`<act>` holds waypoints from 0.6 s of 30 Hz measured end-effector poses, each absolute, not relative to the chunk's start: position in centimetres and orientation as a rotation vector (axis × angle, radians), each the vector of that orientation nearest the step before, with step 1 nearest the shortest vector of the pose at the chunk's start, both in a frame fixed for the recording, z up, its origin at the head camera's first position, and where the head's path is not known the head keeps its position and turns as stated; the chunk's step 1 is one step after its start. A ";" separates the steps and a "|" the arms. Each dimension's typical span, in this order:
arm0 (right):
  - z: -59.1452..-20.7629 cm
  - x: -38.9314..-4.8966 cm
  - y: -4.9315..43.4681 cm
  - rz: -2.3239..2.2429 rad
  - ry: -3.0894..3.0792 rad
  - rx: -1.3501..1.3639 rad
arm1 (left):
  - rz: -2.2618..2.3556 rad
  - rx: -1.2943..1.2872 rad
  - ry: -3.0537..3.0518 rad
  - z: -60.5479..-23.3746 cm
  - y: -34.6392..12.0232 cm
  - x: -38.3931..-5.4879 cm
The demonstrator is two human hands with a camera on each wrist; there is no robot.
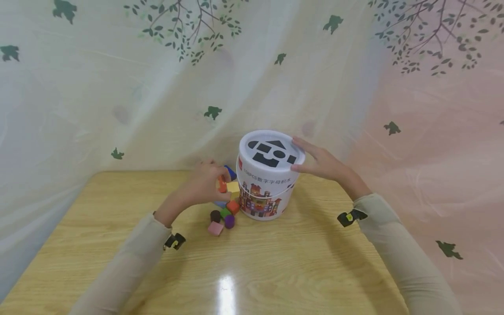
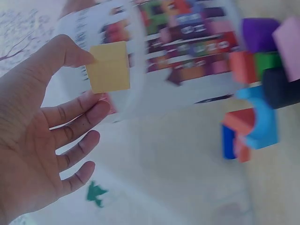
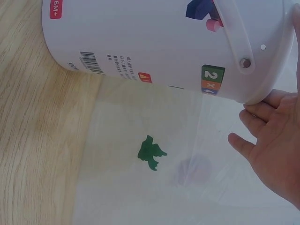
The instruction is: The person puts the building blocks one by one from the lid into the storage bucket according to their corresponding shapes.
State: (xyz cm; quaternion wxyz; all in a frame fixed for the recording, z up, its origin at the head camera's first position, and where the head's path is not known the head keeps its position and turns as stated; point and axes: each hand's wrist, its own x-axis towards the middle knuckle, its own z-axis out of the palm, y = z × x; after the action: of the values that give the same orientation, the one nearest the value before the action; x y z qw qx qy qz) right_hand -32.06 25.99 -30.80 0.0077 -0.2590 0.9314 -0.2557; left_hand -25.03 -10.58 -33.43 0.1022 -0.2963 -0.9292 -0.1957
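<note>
While I watch from my station, the left hand (image 1: 201, 183) pinches a yellow block (image 2: 108, 69) just beside the white bucket (image 1: 269, 179), thumb and fingers near one side, which seems to leave most of it free. I read the right hand (image 1: 322, 163), fingers extended against the rim of the lid (image 1: 271, 151), as steadying the bucket upright, and the other blocks (image 1: 225, 213) cluster on the surface (image 1: 283, 267) beside its base, probably for easy reach.

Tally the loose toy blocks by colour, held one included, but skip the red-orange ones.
Yellow square-faced block, held in the left hand: 1
Light blue arch: 1
Dark blue block, partly hidden: 1
Green block, partly hidden: 1
Black cylinder: 1
Purple cylinder: 1
Pink rectangular block: 1
Total: 7
</note>
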 end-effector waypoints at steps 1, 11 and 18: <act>-30.8 -32.0 26.0 -0.797 2.915 -0.808 | -0.576 -0.858 -2.730 -32.9 -10.7 -25.0; -30.6 -31.8 25.8 -0.800 2.920 -0.791 | -0.449 -0.752 -2.591 -28.3 -11.6 -25.3; -30.6 -31.7 25.8 -0.792 2.915 -0.792 | -0.452 -0.761 -2.554 -26.6 -11.3 -26.1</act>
State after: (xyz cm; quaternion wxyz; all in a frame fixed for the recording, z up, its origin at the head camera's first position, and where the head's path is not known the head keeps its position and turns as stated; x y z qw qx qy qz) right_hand -31.70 25.80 -30.57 0.0093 -0.2536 0.9334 -0.2537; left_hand -26.08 -11.35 -26.59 0.2174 -0.2749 -0.9222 -0.1632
